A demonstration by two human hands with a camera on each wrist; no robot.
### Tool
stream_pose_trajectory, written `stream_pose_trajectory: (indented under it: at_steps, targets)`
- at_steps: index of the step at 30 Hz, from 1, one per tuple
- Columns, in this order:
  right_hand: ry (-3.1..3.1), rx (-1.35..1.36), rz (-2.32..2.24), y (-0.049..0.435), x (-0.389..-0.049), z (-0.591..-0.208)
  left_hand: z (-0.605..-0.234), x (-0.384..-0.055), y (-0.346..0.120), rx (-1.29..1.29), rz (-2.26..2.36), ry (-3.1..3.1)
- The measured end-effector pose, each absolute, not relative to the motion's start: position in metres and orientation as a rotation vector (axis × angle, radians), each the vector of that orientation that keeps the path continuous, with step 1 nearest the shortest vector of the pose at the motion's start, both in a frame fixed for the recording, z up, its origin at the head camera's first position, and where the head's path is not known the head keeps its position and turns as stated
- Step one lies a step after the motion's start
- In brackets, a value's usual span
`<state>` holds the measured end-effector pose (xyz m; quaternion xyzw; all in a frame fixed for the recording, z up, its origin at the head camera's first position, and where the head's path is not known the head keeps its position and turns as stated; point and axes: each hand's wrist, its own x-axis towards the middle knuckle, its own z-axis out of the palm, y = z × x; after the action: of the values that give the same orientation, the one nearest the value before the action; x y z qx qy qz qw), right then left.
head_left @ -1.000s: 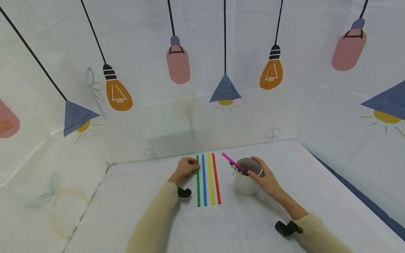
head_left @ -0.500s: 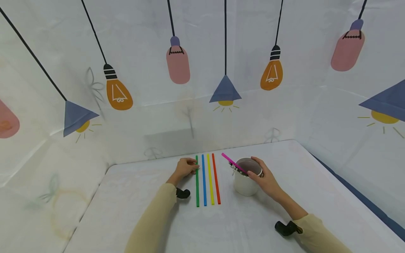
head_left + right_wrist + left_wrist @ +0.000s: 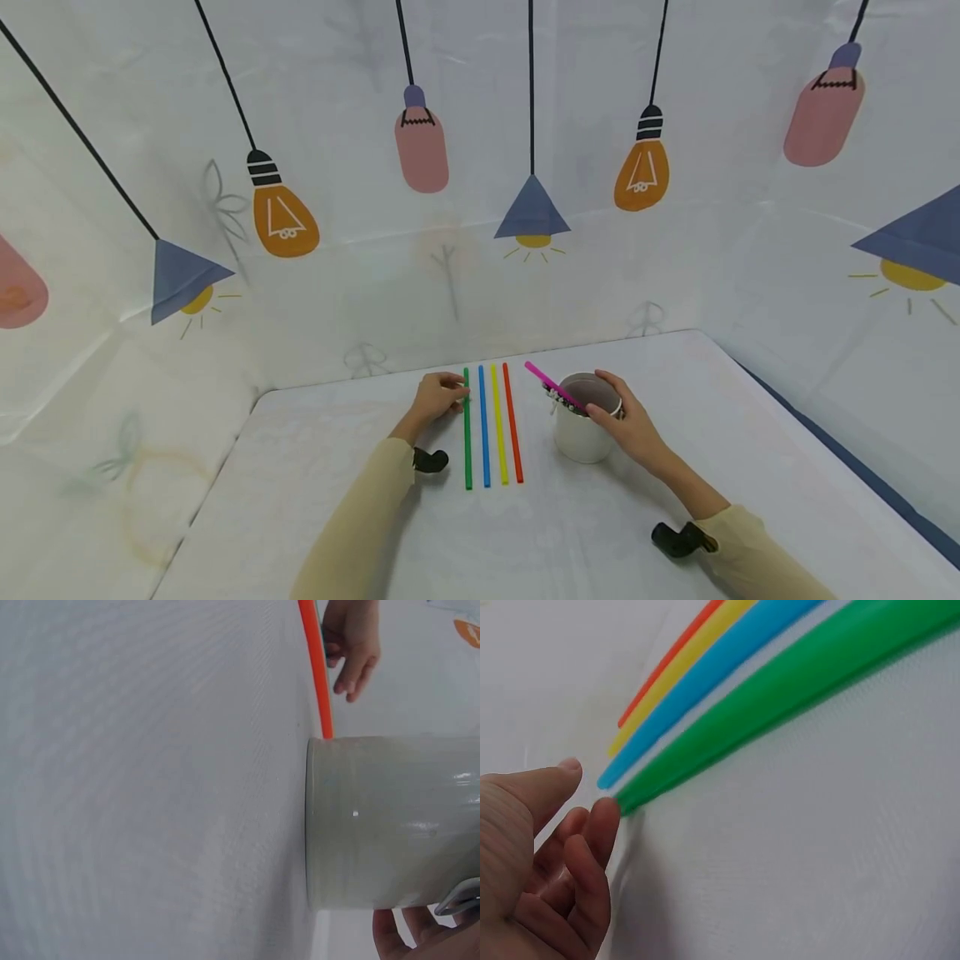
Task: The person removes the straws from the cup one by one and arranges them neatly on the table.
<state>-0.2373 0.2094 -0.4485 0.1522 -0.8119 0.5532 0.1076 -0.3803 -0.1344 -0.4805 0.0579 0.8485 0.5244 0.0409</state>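
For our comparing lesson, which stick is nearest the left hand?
The green stick, leftmost, by the left hand; blue stick, yellow stick, red stick and pink stick are farther right.

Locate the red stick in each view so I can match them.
Head: red stick, lower half, just right of centre, rightmost of four.
Left wrist: red stick, top, left of centre, uppermost of four.
Right wrist: red stick, top, right of centre, above the white pot.
Shared landmark: the left hand, in all three.
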Motion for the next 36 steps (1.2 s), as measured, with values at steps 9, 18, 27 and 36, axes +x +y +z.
stream_pose_trajectory:
  at_steps: [9,18,27,36]
  targets:
    - [-2.409,0.437,1.59,0.21,-0.241,-0.451,-0.463,-0.369,-0.124,0.348,1.654,2.612]
    - [-2.402,0.437,1.586,0.211,-0.243,-0.453,-0.439,-0.349,-0.106,0.573,1.732,2.543]
    - [-2.395,0.46,1.604,0.21,-0.24,-0.448,-0.406,-0.317,-0.086,0.78,1.789,2.47]
    - [-2.397,0.444,1.57,0.213,-0.245,-0.459,-0.392,-0.301,-0.069,0.981,1.755,2.485]
